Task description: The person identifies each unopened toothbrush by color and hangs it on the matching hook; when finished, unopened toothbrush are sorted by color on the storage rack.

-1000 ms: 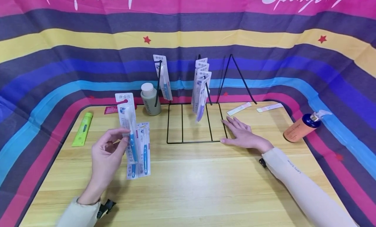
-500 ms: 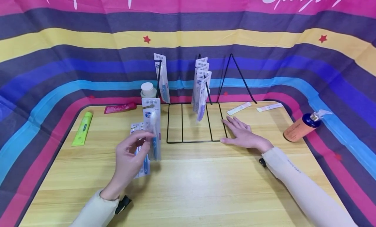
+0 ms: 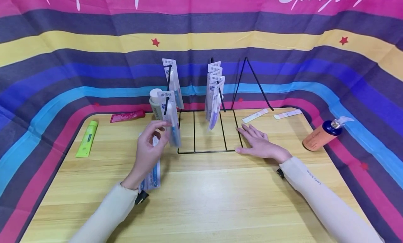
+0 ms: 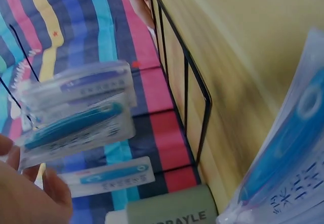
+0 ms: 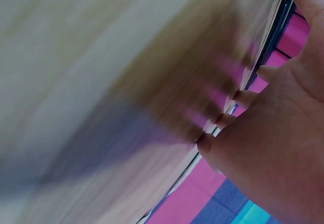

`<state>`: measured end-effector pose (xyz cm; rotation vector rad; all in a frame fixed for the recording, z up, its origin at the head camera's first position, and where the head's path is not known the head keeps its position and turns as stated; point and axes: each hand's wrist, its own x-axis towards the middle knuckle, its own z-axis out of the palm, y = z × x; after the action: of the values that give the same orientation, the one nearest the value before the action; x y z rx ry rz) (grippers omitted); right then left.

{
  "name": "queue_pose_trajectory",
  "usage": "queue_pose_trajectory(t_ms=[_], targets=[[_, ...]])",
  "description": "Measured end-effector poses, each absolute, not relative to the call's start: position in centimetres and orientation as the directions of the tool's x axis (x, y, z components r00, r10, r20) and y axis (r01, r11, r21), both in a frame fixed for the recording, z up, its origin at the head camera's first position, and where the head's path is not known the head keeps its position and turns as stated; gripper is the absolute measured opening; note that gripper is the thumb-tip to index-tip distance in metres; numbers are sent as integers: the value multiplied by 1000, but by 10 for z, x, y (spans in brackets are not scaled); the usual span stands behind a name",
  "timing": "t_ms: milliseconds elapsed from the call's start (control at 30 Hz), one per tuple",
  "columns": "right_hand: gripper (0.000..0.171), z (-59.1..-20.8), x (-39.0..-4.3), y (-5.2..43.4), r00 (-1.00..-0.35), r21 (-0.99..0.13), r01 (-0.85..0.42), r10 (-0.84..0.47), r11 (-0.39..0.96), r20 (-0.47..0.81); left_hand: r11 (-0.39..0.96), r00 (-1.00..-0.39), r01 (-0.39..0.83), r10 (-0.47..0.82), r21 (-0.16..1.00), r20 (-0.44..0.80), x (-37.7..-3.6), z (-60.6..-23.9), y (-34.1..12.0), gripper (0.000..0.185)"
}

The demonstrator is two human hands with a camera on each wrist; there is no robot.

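My left hand [image 3: 150, 145] pinches a packaged blue toothbrush [image 3: 171, 117] and holds it upright just left of the black wire rack [image 3: 207, 131]. In the left wrist view the same pack [image 4: 76, 125] sits between my fingertips [image 4: 53, 186], with the rack's base bars [image 4: 185, 82] behind it. One toothbrush pack [image 3: 173, 82] hangs on the rack's left hook and several packs [image 3: 214, 92] hang on the middle hook. More packs [image 3: 152, 176] lie on the table under my left wrist. My right hand [image 3: 259, 143] rests flat on the table, touching the rack's right front corner.
A grey-green bottle [image 3: 156, 105] stands behind the held pack. A green tube [image 3: 85, 138] and a red tube [image 3: 127, 115] lie at the left, two white strips [image 3: 272, 114] behind the right hand. An orange pump bottle [image 3: 324, 134] lies at the table's right edge.
My left hand has carried the toothbrush pack up and to the right, from above the loose packs to beside the rack's left hook. The right hand has stayed put.
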<state>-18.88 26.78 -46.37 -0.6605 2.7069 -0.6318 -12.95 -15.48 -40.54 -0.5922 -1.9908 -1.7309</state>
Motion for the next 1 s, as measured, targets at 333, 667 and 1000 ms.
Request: queue_pose_trajectory(t_ms=[333, 667, 1000], targets=[[99, -462, -188, 266, -856, -480, -358, -486, 801, -173, 164, -874, 485, 91, 859, 476, -184, -398, -157, 44], [99, -460, -187, 264, -854, -486, -357, -490, 798, -176, 179, -889, 458, 82, 871, 451, -222, -398, -159, 50], [98, -460, -187, 265, -857, -473, -355, -483, 807, -180, 114, -900, 432, 121, 895, 419, -232, -393, -162, 52]])
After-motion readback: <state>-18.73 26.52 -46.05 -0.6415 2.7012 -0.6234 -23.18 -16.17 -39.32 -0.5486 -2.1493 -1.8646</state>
